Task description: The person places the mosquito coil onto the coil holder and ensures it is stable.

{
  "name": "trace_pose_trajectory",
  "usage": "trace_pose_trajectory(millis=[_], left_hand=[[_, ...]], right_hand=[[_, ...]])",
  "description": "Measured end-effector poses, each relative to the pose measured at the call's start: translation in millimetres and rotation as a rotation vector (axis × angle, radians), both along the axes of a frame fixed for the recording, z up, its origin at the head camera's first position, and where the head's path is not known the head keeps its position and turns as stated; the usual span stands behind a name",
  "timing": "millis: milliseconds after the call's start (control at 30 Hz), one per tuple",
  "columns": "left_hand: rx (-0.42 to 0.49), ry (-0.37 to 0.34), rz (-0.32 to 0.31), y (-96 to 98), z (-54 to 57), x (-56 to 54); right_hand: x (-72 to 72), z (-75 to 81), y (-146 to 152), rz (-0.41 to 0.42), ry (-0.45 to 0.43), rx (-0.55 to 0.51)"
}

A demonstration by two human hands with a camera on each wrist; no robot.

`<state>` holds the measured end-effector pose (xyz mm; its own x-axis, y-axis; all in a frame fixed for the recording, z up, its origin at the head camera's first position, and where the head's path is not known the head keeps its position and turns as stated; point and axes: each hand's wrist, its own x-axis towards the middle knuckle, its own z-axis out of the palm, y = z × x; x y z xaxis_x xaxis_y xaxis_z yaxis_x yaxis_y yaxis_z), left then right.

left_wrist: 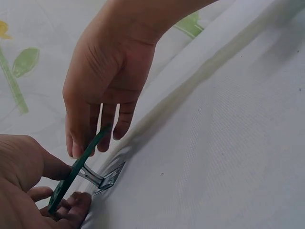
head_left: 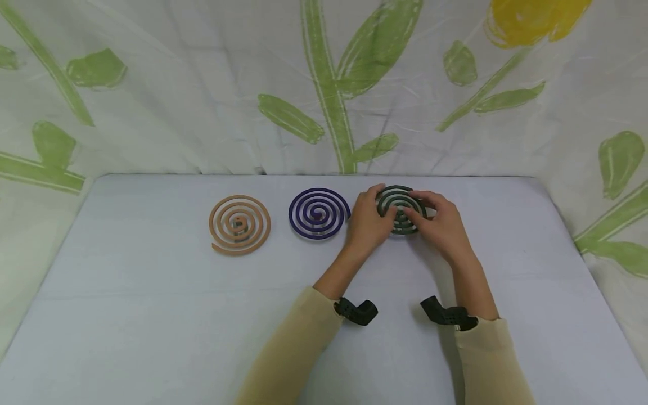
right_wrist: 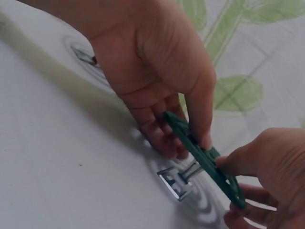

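Both hands hold a dark green mosquito coil (head_left: 400,207) at the right of the row. My left hand (head_left: 368,222) grips its left side, thumb on top and fingers at the edge. From the other side my right hand (head_left: 439,222) pinches it the same way. In the left wrist view the coil (left_wrist: 78,167) is seen edge-on, with a small metal stand (left_wrist: 110,179) under it. The right wrist view shows this stand (right_wrist: 175,183) close over the white cloth, below the tilted coil (right_wrist: 202,157).
To the left lie a dark purple coil (head_left: 316,214) and an orange-brown coil (head_left: 240,219), each over a small metal stand. The purple one is right beside my left hand. A white cloth (head_left: 167,315) covers the table, with a leaf-painted curtain (head_left: 212,112) behind.
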<state>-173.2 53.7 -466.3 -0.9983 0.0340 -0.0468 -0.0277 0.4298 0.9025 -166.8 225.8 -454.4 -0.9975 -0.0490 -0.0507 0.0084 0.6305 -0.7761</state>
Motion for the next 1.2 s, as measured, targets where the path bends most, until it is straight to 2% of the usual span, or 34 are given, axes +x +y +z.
trace_pose_trajectory(millis=[133,333,567,833,1200], left_hand=[[-0.029,0.031,-0.043,0.0,1.7,0.3],[-0.030,0.061,-0.070,-1.8,5.2,0.0],[-0.196,0.083,-0.168,-0.4,10.2,3.5],[-0.339,0.140,-0.213,-5.4,13.4,4.5],[-0.361,0.129,-0.233,-8.2,17.2,6.2]], right_hand=[[-0.3,1.9,3.6,0.041,0.017,0.030],[-0.1,3.8,7.1,0.070,0.058,0.045],[1.7,7.9,6.4,0.145,0.071,0.079],[1.4,7.5,8.4,0.178,0.073,0.065],[-0.2,4.1,10.7,0.182,0.054,0.083]])
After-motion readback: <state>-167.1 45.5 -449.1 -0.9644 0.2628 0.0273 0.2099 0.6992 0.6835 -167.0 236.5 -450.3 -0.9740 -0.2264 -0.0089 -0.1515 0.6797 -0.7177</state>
